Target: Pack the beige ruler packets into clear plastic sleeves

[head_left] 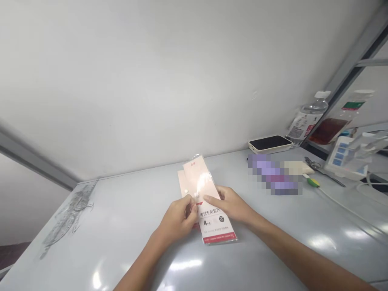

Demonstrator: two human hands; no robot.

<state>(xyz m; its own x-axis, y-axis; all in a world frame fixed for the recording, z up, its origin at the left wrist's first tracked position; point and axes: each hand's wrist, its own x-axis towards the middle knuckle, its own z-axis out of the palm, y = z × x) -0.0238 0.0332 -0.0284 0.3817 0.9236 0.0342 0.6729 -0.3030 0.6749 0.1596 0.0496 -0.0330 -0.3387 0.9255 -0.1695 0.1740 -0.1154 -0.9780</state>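
A flat pink and white packet [214,222] with a red strip along its bottom edge is held slightly tilted over the grey table. My right hand [232,203] grips its right edge, thumb on the front. Fingers curled in a pinch, my left hand [181,216] is at the packet's left edge, near its middle. A second pale pink piece [182,182] with a round whitish dot shows behind the packet on the left; its lower part is mostly hidden by my left hand.
On the shiny grey table [127,226], a phone [270,143] lies by the wall, with a blurred purple item [273,173] before it. Further right are a clear bottle [307,119], a bottle of dark liquid [336,121], a white power strip [348,157] and a white cable [342,206].
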